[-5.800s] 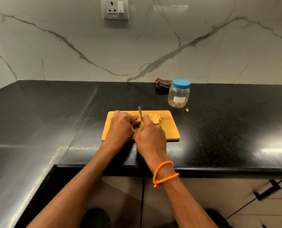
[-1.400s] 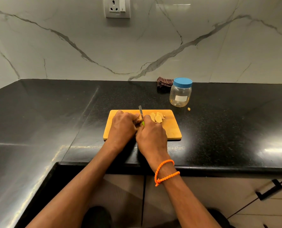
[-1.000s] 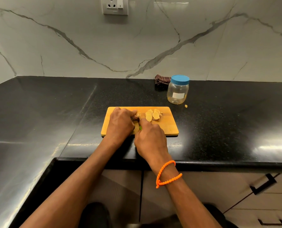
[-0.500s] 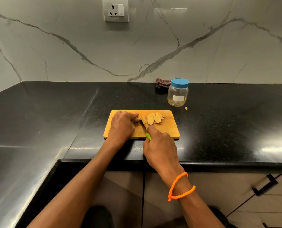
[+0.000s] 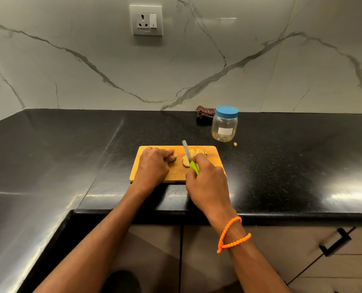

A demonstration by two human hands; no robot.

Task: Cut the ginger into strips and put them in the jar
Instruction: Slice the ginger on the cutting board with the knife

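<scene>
Holding knife (image 5: 190, 158) by green handle, right hand (image 5: 207, 182) curls round it; blade runs away from body across ginger slices (image 5: 191, 157) on cutting board (image 5: 176, 172). Left hand (image 5: 152, 166), fingers curled, grips ginger stub (image 5: 173, 157) just left of blade. Slices nearer right hand. Jar (image 5: 225, 124) lidded, beyond board, right.

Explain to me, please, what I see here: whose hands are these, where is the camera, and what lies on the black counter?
There is no machine: a person works with bare hands, and the one camera sits on the person's head, looking down. The left hand holds a ginger piece on the wooden cutting board. The right hand, with its grip curled round the green handle, holds a knife over the cut ginger slices. Behind the board stands a jar with its blue lid on, beside a dark cloth.
</scene>
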